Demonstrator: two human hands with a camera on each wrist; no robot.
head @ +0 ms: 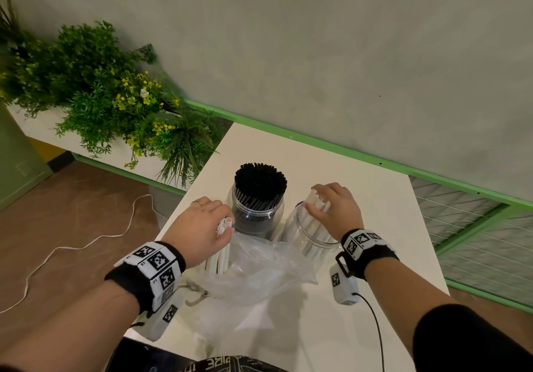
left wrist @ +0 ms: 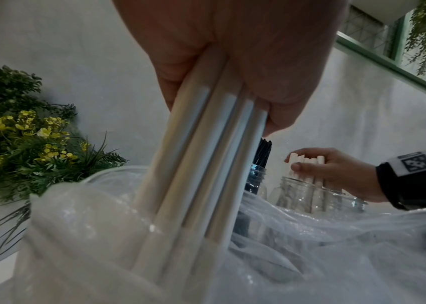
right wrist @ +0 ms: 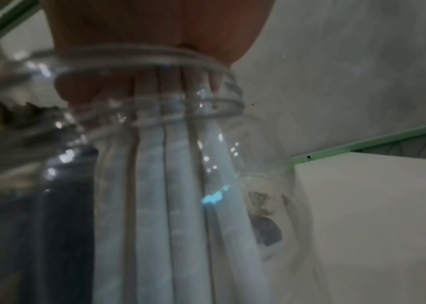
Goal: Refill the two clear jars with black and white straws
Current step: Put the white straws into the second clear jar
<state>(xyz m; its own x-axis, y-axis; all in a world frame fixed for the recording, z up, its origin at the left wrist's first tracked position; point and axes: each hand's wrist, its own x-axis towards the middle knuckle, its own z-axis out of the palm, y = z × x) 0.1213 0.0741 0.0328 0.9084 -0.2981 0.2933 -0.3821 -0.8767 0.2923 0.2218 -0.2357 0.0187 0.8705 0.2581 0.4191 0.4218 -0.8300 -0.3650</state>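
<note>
Two clear jars stand on the white table (head: 375, 198). The left jar (head: 256, 215) is packed with black straws (head: 260, 181). The right jar (head: 310, 239) holds several white straws (right wrist: 175, 185). My right hand (head: 331, 204) grips the tops of those white straws (head: 317, 202) above the jar mouth. My left hand (head: 202, 224) grips a bundle of white straws (left wrist: 206, 154), whose lower ends stand inside a crumpled clear plastic bag (head: 259, 267) in front of the jars. In the left wrist view the right hand (left wrist: 336, 170) is over the right jar (left wrist: 318, 197).
A planter of green plants with yellow flowers (head: 101, 91) stands left of the table. A white cable (head: 72, 250) lies on the brown floor. A green rail (head: 346, 152) runs along the wall behind the table. A wire mesh panel (head: 476, 233) is to the right.
</note>
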